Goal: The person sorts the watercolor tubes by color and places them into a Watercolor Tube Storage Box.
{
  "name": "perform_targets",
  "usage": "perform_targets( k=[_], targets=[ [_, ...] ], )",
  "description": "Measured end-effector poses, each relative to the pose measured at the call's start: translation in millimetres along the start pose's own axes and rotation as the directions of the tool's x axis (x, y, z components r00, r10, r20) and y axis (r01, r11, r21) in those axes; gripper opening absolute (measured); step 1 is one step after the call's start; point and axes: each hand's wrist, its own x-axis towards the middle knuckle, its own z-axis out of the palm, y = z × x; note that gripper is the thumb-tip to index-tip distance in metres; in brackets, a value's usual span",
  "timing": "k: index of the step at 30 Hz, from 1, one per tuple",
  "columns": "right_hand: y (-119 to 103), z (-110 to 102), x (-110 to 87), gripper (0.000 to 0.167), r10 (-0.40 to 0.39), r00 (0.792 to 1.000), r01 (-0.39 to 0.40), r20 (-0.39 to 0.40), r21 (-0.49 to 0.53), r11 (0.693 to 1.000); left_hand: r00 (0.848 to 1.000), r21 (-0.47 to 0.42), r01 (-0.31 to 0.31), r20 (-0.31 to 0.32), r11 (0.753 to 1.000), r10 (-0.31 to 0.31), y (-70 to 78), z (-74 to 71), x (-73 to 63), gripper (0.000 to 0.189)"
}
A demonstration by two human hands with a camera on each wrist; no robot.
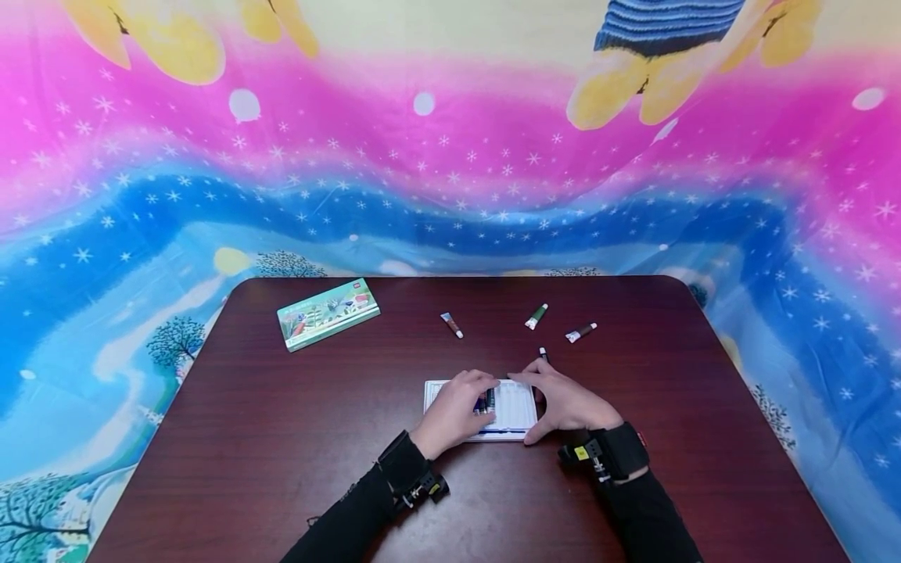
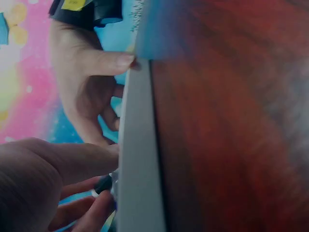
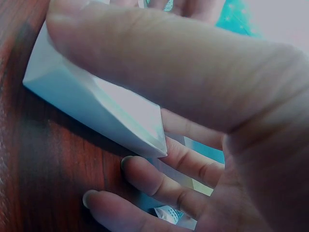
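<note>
A white plastic tray (image 1: 517,407) lies near the middle of the table, with a few dark paint tubes (image 1: 490,400) in its left half. Over that half is my left hand (image 1: 457,410). Its thumb and fingers pinch a dark tube with a white cap (image 2: 102,184), seen partly in the left wrist view. At the tray's right end my right hand (image 1: 566,403) grips the edge, thumb at the near corner and fingers on the far side. In the right wrist view the thumb (image 3: 159,63) covers part of the tray (image 3: 82,104).
Beyond the tray lie a brown-capped-in-white tube (image 1: 452,325), a green tube (image 1: 536,316) and a dark brown tube (image 1: 581,333). Another dark tube (image 1: 543,354) is beside my right fingers. A green illustrated box (image 1: 328,314) sits at the back left. Patterned cloth (image 1: 450,180) hangs behind the table.
</note>
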Motion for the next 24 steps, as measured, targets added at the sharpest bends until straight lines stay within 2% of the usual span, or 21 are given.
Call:
perform_targets(
  k=[7, 12, 17, 20, 24],
  targets=[
    [-0.4, -0.1, -0.2, 0.103, 0.005, 1.0, -0.005, 0.005, 0.015, 1.0, 1.0, 0.17, 0.007, 0.024, 0.985, -0.011, 1.6, 1.7, -3.5, 0.05],
    [-1.1, -0.5, -0.4, 0.103, 0.002, 1.0, -0.002, 0.006, 0.02, 1.0, 0.998, 0.26, -0.015, 0.056, 0.966, 0.0, 0.9, -1.1, -6.9, 0.051],
    [-1.6, -1.0, 0.1, 0.102, 0.001, 1.0, -0.001, 0.003, 0.012, 1.0, 0.997, 0.32, -0.027, 0.073, 0.947, 0.004, 0.0, -2.5, -7.1, 0.052],
    [-1.2, -1.0, 0.1, 0.103, 0.007, 1.0, -0.007, 0.005, 0.012, 1.0, 0.995, 0.358, -0.023, 0.095, 0.933, -0.012, 1.0, -2.9, -7.2, 0.051],
    [-0.6, 0.0, 0.1, 0.103, 0.015, 1.0, -0.015, 0.007, 0.014, 1.0, 0.992, 0.375, -0.016, 0.122, 0.927, -0.032, 3.1, -3.8, -8.9, 0.049]
  ],
)
